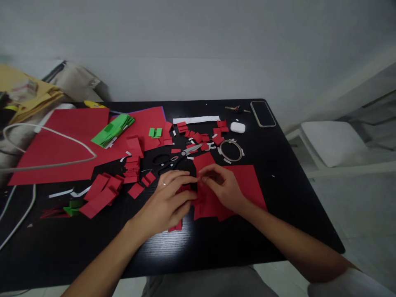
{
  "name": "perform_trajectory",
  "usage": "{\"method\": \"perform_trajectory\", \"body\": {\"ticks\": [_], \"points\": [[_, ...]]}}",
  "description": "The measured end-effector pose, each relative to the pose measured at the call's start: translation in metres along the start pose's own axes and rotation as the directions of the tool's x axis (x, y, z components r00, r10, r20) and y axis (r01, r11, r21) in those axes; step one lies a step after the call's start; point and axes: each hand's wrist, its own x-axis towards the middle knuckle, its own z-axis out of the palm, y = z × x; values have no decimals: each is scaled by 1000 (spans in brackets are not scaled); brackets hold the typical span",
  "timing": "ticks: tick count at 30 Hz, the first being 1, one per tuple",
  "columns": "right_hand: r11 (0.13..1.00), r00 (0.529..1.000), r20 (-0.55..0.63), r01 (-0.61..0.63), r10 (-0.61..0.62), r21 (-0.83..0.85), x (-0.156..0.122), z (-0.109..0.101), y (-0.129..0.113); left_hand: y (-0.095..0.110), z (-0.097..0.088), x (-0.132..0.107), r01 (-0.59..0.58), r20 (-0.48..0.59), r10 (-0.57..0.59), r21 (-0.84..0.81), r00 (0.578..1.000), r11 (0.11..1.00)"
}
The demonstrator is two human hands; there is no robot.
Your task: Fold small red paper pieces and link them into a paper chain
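Both my hands meet at the left edge of the red paper (pixel 239 185), which lies in overlapping pieces near the table's front. My left hand (pixel 171 198), a ring on one finger, has its fingers bent over that edge and closed on the red paper; more red shows between the fingers. Thumb and index of my right hand (pixel 224 187) pinch at the same edge, close to the left fingertip. What exactly lies between the fingertips is partly hidden. Small folded red pieces (pixel 176 227) stick out below my left hand. Just beyond it lie black-handled scissors (pixel 184 153).
Around the scissors are red scraps (pixel 202 138) and a tape roll (pixel 231 151). Farther back lie a white case (pixel 238 127) and a phone (pixel 262 114). Leftward are large red sheets (pixel 71 144), a green paper stack (pixel 113 130), folded red pieces (pixel 100 198) and a white cable (pixel 52 168).
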Motion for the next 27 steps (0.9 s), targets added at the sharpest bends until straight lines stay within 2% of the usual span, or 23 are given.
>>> {"method": "perform_trajectory", "body": {"ticks": [2,4,7,10,13,20,23,25,27], "points": [[997,998,68,5,-10,73,-2,-2,-5,-1,-3,1,12,-159,-19,-42,987,999],[991,989,144,17,-36,135,-3,-3,-10,0,-5,2,49,-268,-77,-110,960,993],[982,980,187,33,-68,184,-5,-2,-13,3,-3,2,159,-305,-224,-224,926,962],[979,985,164,23,-57,201,-5,1,-11,7,2,2,287,-292,-376,-303,880,909],[978,989,141,18,-48,210,-4,3,-9,11,8,1,352,-247,-450,-356,858,866],[986,995,105,-17,0,168,-4,3,-12,13,13,-1,402,-97,-493,-455,865,795],[986,995,98,-35,19,161,-3,3,-14,11,9,-2,384,-27,-452,-485,892,786],[988,996,78,-49,38,147,-3,4,-14,10,7,-3,359,-17,-420,-488,907,796],[989,997,62,-62,53,138,-4,4,-14,9,8,-4,354,-46,-425,-478,904,804]]}}
